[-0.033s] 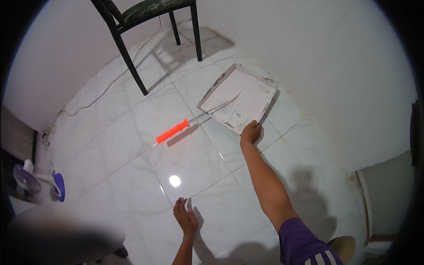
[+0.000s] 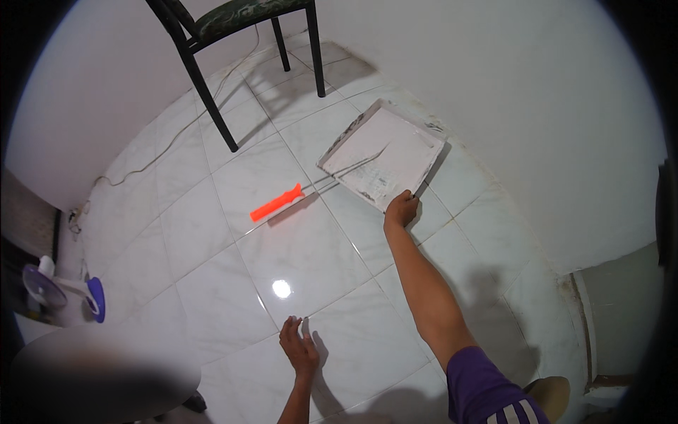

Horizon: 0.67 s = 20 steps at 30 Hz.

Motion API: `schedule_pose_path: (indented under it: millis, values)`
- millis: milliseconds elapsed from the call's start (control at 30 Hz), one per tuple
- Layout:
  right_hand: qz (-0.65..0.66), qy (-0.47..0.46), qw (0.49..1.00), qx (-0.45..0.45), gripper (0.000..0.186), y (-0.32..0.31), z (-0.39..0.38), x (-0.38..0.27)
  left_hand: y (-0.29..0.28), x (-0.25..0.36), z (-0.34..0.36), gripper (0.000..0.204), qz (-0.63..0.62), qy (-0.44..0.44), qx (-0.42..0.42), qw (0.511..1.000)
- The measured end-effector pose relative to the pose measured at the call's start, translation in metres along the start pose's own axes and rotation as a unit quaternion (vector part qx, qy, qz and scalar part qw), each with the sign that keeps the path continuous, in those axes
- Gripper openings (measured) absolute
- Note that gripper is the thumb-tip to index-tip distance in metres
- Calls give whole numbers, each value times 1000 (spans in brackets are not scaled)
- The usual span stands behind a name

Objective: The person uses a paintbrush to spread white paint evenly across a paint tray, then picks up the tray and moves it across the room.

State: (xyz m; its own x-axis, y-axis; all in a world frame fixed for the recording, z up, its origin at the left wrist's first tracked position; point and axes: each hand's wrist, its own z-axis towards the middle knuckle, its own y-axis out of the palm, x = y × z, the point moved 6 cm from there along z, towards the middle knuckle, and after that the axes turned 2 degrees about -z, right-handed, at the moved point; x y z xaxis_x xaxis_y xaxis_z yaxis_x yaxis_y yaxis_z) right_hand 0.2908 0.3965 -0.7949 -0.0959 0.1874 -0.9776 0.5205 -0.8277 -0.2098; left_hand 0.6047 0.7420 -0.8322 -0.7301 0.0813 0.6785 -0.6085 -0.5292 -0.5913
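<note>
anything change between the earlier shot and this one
Nothing has visibly changed. The right hand still grips the near corner of the white paint tray, the left hand stays flat on the tiled floor, and the orange-handled roller lies as before, its frame reaching into the tray.

A paint tray [image 2: 385,157] lies on the tiled floor [image 2: 212,297], close to the wall [image 2: 537,106] on its right. The right hand [image 2: 401,209] rests at the tray's near corner. A paint roller [image 2: 311,187] lies with its head end in the tray and its handle out on the floor to the left. Behind both, a chair [image 2: 233,42] stands on the floor. The left hand [image 2: 299,348] lies flat on the floor, nearer the person and well apart from the tray. A small fan [image 2: 63,293] stands at the far left.
</note>
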Motion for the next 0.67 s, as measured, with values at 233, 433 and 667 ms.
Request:
schedule_pose_path:
  millis: [233, 433, 667]
  values:
    - [9, 94, 993, -75, 47, -1, -45, -2, -47, -19, -66, 40, 12, 4, -30, 999]
    - [-17, 84, 991, -104, 46, -24, -68, 0, -83, -9, -87, 41, 44, 4, -57, 997]
    - [-20, 86, 987, -133, 54, -59, -65, -28, -101, 16, -75, 42, 74, 10, -100, 992]
